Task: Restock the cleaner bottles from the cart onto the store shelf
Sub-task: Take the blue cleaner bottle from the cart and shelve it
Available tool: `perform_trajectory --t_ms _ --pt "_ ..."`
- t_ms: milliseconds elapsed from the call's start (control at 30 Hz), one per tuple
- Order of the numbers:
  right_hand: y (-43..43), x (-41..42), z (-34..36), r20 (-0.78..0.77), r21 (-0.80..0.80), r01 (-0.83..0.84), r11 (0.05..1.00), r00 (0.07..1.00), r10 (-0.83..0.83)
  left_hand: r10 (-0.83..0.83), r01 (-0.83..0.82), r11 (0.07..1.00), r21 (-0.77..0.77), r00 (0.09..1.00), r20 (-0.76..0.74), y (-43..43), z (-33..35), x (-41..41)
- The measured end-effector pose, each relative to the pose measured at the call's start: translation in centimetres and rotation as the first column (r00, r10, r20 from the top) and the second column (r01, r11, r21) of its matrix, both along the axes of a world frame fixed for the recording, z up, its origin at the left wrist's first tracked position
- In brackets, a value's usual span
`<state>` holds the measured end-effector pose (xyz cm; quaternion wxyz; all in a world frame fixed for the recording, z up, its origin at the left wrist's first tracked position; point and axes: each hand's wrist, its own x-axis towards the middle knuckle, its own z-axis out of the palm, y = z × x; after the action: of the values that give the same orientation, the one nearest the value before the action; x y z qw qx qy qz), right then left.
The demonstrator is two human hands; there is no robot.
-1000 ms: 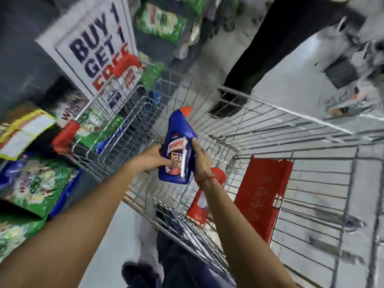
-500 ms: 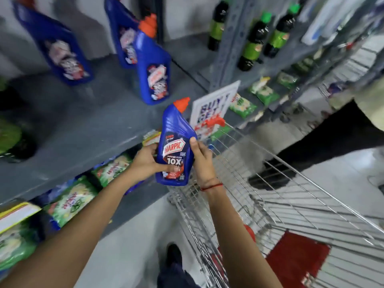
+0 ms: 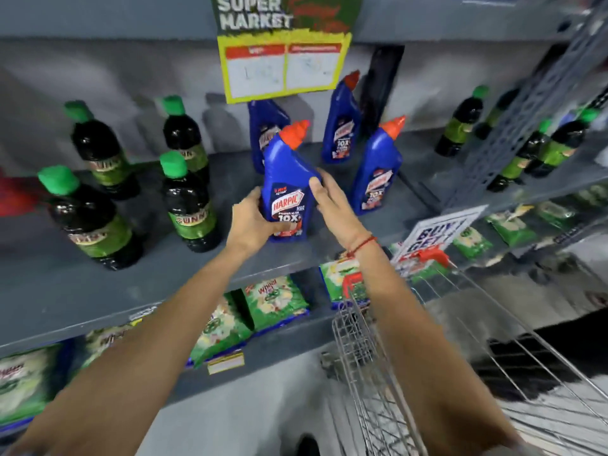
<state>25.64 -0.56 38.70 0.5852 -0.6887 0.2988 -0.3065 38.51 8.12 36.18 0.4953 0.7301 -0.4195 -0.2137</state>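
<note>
Cleaner bottle (image 3: 289,185): blue, orange cap, label reading "HARPIC 10X".

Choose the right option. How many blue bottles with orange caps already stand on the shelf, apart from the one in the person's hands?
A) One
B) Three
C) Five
B: behind the held bottle stand three more, at left, middle and right, on the shelf.

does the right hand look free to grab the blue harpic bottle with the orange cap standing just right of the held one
Probably not yet: the right hand and left hand both clasp the held blue Harpic bottle. The standing blue orange-capped bottle is close beside it with nothing between, so once freed, likely yes.
</note>
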Motion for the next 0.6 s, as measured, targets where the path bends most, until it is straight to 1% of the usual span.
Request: perform_trajectory --t_ms 133,300,600 --pt "-1.7 1.6 0.9 -0.047 -0.057 0.002 0.998 0.999 -0.005 0.06 -0.06 0.998 -0.022 0.998 -0.005 -2.0 -0.1 0.9" --pt "-3.6 2.3 -0.6 -0.093 0.061 -0.003 0.998 0.996 0.009 0.072 -0.072 0.997 0.011 0.997 0.0 -3.5 -1.3 1.0" --pt "-4.1 2.9 -2.0 -0.063 0.073 0.056 0.996 0.997 -0.051 0.036 -0.037 0.999 0.031 0.999 0.02 -3.8 -2.2 1.0"
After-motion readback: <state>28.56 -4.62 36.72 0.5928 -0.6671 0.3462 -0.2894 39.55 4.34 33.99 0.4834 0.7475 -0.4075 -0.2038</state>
